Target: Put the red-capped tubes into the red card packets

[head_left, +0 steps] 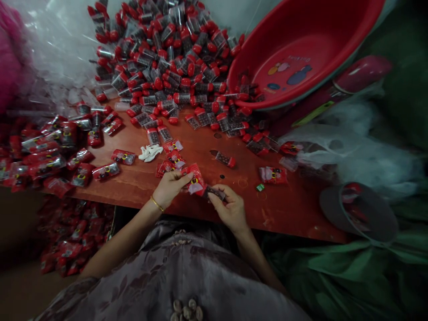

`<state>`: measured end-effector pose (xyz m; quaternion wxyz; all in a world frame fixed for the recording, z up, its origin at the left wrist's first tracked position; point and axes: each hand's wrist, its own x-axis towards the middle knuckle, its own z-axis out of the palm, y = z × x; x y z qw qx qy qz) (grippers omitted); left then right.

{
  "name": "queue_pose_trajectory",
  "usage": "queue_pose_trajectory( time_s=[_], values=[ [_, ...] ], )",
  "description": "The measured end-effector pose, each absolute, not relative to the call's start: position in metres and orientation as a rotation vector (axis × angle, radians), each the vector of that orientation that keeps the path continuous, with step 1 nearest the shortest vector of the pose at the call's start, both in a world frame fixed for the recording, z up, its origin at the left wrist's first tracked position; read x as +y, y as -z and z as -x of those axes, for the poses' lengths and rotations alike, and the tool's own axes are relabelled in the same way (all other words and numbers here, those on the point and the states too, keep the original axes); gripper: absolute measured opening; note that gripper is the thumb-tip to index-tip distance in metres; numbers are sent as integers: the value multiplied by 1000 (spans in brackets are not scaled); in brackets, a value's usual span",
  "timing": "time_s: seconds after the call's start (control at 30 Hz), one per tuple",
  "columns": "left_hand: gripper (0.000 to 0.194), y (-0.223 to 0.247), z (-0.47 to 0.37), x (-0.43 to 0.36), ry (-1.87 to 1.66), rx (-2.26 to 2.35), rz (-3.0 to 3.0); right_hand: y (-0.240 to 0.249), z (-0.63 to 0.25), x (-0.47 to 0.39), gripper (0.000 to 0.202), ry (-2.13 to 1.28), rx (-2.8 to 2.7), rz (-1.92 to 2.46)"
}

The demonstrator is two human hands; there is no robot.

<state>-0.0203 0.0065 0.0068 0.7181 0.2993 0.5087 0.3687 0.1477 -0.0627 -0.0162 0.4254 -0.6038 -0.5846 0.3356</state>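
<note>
Near the table's front edge, my left hand [170, 189] pinches a red printed wrapper [195, 178]. My right hand [229, 207] is closed on a small clear tube [216, 193] with dark contents, one end meeting the wrapper's lower right edge. Whether that end is inside the wrapper, I cannot tell. More red wrappers [174, 158] lie just beyond my left hand, next to a crumpled white piece [150, 152]. A single red-capped tube [225, 159] rests on the table beyond my right hand.
Red-capped tubes [174, 80] form a big heap at the back, partly against a tilted red basin [254, 105]. Wrapped tubes [43, 156] pile up at left. To the right are a wrapper stack [273, 174], a small green piece [260, 187] and a grey container [334, 209] at the edge.
</note>
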Motion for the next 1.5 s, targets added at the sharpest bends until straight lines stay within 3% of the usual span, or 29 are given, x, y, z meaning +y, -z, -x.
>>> queue_pose_trajectory(
  time_s=[0.5, 0.77, 1.0, 1.33, 1.5],
  values=[
    [33, 1, 20, 9, -917, 1210, -834, 1, -146, -76, 10, -702, -1667, 1414],
    [22, 13, 18, 3, -946, 1261, -915, 19, -146, -61, 21, -928, -1058, 1505],
    [17, 7, 6, 5, -1005, 1211, -979, 20, -131, -43, 23, -1035, -1048, 1429],
    [45, 0, 14, 5, -862, 1172, -460, 22, -118, -27, 25, -1267, -769, 1244],
    [48, -1, 13, 7, -913, 1165, -409, 19, -128, -33, 25, -1208, -698, 1246]
  ],
)
